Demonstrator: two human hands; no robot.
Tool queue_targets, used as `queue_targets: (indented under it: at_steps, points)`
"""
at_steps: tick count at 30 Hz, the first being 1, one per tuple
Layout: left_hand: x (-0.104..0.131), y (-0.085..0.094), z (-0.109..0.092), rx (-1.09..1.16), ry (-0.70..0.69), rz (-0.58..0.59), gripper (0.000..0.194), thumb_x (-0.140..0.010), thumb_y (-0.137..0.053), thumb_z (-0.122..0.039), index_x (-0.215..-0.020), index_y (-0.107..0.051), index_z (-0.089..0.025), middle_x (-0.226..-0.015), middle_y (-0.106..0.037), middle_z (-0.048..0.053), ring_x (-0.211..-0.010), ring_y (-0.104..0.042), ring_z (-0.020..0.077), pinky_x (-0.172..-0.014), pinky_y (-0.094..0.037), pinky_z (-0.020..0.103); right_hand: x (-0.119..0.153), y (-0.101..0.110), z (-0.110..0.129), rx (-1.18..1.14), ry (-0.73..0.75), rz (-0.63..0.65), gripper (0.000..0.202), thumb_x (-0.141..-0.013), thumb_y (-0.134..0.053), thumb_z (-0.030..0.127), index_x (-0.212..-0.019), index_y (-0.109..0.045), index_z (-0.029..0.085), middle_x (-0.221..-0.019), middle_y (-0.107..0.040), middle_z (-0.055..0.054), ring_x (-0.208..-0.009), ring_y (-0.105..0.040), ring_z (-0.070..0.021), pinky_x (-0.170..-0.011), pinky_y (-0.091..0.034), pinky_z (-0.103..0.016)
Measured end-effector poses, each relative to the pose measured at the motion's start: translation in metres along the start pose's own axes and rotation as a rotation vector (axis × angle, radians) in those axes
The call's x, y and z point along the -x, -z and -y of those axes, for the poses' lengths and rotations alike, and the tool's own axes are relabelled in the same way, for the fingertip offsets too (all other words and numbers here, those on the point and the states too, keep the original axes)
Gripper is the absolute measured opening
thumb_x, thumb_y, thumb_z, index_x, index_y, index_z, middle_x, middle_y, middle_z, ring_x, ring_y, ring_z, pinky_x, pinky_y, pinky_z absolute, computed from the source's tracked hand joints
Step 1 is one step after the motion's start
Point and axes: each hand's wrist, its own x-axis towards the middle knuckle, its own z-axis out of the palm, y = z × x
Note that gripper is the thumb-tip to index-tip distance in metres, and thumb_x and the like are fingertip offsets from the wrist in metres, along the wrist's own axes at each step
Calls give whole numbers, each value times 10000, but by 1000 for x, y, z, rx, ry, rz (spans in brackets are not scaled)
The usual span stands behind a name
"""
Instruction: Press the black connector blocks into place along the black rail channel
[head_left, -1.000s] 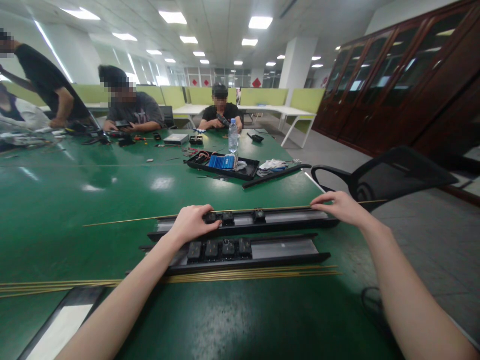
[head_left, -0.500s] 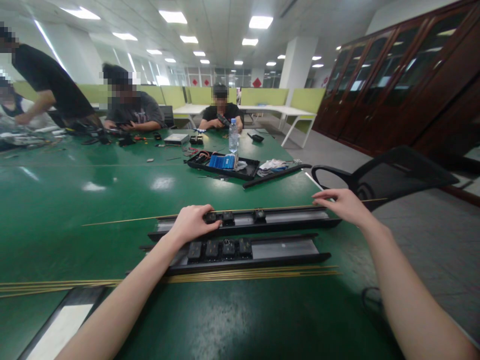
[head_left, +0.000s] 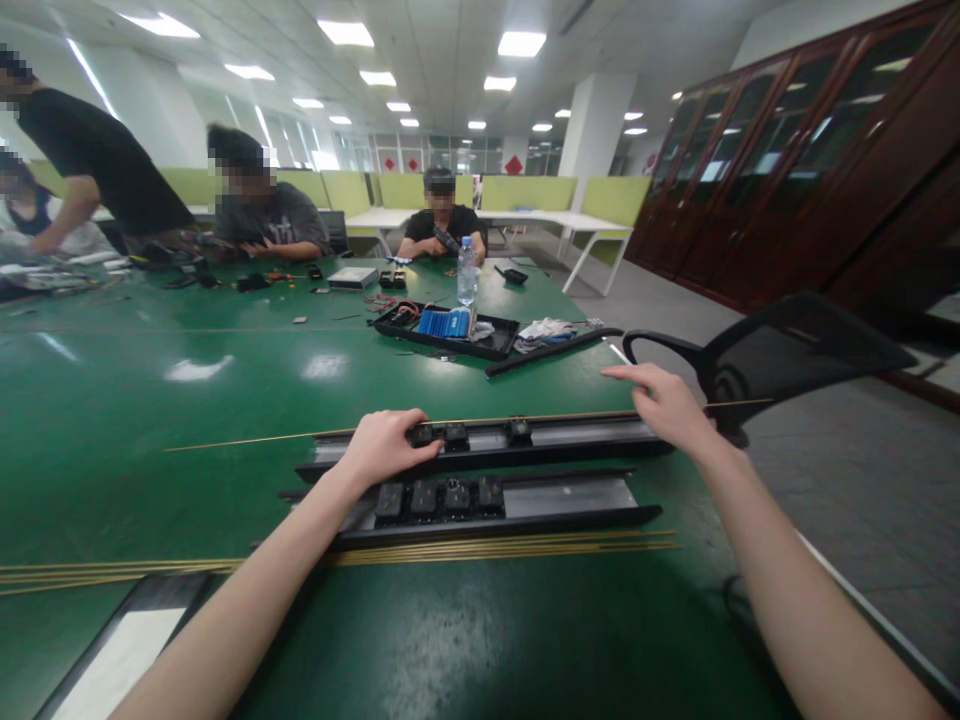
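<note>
My left hand is closed around a small black block near the left end of the far black channel. Two more black blocks, one close by and another farther right, sit in that channel. A long thin brass-coloured rod runs along its back side and passes behind both hands. Over the channel's right end is my right hand, its index finger stretched leftward and the others loosely bent. Whether it touches the rod is hidden. Nearer me, a second channel carries several black blocks in a row.
Several brass rods lie in front of the near channel. A black panel with a white sheet is at lower left. Beyond are a black tray, a water bottle and gloves. A mesh chair stands right; several people sit or stand opposite.
My right hand has shifted slightly left and up, its index finger now stretched out above the rod. My left hand, the rod and the blocks stay put.
</note>
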Motion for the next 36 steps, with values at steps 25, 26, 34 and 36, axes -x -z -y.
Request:
queue_targets:
  at_steps: [25, 26, 34, 36]
  points:
    - [2, 4, -4, -14, 9, 20, 385, -838, -535, -607, -871, -658, -243, -843, -754, 43, -807, -704, 239, -625, -399, 279, 9, -85, 86, -102, 325, 19, 274, -951, -482, 175, -1064, -710, 278, -997, -762, -25, -906, -672, -222, -996, -443, -492]
    - [2, 4, -4, -18, 10, 25, 388, -840, -532, -609, -872, -656, -242, -844, -754, 44, -808, -704, 238, -627, -398, 279, 9, -85, 86, -96, 323, 21, 273, -952, -480, 177, -1063, -709, 275, -1000, -762, -25, -909, -670, -223, -990, -446, -486]
    - [1, 4, -3, -32, 2, 17, 381, -841, -535, -602, -858, -650, -240, -844, -751, 48, -799, -702, 245, -618, -391, 284, 9, -84, 87, -65, 319, 42, 278, -959, -463, 189, -1081, -702, 265, -999, -758, -40, -933, -649, -243, -945, -454, -469]
    - [1, 4, -4, -39, 9, 22, 379, -841, -534, -600, -862, -652, -240, -847, -752, 49, -803, -703, 245, -620, -392, 283, 9, -84, 87, -68, 317, 41, 282, -959, -459, 195, -1080, -704, 265, -987, -756, -42, -931, -641, -246, -931, -455, -464]
